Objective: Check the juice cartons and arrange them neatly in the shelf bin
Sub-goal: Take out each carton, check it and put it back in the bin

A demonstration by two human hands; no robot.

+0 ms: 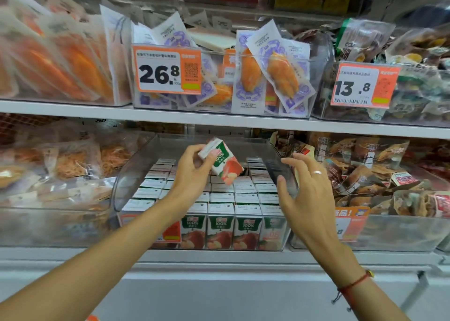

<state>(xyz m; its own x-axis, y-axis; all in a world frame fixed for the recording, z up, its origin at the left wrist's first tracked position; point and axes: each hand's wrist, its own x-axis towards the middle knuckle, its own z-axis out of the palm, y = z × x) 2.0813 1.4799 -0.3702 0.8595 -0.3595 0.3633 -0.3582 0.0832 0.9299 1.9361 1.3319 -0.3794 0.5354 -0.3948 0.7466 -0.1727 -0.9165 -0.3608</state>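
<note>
My left hand [192,172] grips a small juice carton [222,161], green and white with a red apple picture, tilted above the clear shelf bin [136,174]. Inside the bin stand several rows of the same cartons [246,199], tops up; the front row [220,230] shows its labels through the bin's front wall. My right hand [306,194] hovers with spread fingers by the bin's right wall, holding nothing. A ring is on one finger and a red string is round the wrist.
Clear bins of snack bags flank the juice bin, left [56,174] and right [379,174]. The shelf above [219,121] holds bins of pouches with orange price tags 26.8 [166,70] and 13.8 [364,85]. A white shelf edge [219,260] runs below.
</note>
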